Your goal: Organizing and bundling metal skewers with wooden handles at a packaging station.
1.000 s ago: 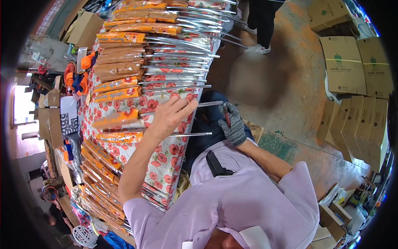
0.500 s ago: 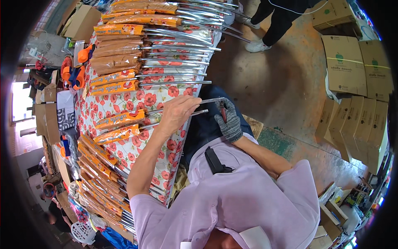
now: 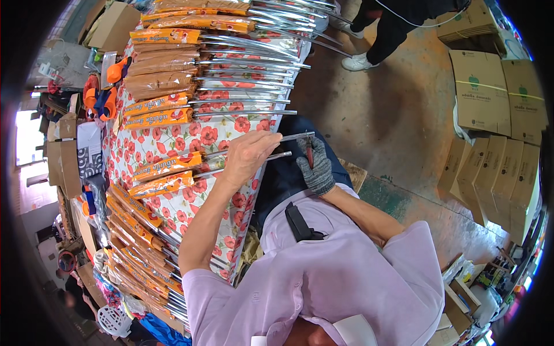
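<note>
Swung away from the torso since 1.0 s ago: the lower silver metal rod (image 3: 283, 155), its free end now near the held one's. Nearest, the grey-gloved right hand (image 3: 319, 173) is closed around a slim red-handled tool (image 3: 310, 157) — contact with metal unclear. The bare left hand (image 3: 249, 153) grasps 1 upper silver metal rod (image 3: 298, 136); its orange plastic wrapper (image 3: 167, 166) lies leftward on the red-flowered white cloth (image 3: 184, 144). Long axis: left to right, rising slightly, free end past the table edge — nearer the right hand. Farther: a row of wrapped rods (image 3: 164, 83), then a co-worker's white shoe (image 3: 358, 62).
</note>
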`<move>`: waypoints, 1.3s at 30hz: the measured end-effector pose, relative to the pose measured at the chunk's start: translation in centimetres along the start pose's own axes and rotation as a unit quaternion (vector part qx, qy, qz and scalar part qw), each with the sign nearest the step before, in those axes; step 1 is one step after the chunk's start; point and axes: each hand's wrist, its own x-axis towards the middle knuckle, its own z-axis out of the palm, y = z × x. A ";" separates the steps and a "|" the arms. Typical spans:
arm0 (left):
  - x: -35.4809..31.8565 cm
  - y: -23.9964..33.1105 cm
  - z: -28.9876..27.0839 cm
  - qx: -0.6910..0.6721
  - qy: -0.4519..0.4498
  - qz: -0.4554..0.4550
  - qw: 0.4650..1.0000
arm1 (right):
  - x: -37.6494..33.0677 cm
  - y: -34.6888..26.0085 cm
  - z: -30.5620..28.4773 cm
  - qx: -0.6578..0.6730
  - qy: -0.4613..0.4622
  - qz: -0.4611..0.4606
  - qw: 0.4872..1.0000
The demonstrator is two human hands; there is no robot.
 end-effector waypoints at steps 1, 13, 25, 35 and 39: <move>0.0 0.0 0.0 0.001 0.001 -0.001 1.000 | 0.1 -0.1 -0.1 -0.022 -0.002 -0.018 1.000; -0.2 0.2 -0.4 0.008 0.005 0.018 1.000 | 0.1 -1.6 -1.4 0.083 -0.110 0.176 0.975; -1.7 0.4 -2.9 -0.047 -0.011 -0.064 0.997 | -3.0 3.2 -7.6 -0.093 -0.016 0.054 0.994; 2.4 -2.0 -1.4 0.125 -0.020 0.035 0.991 | 0.0 2.1 -1.8 -0.033 0.003 0.006 0.999; 2.2 -1.8 -0.5 0.041 0.015 0.037 0.998 | 0.0 1.8 -1.3 -0.018 0.017 0.017 1.000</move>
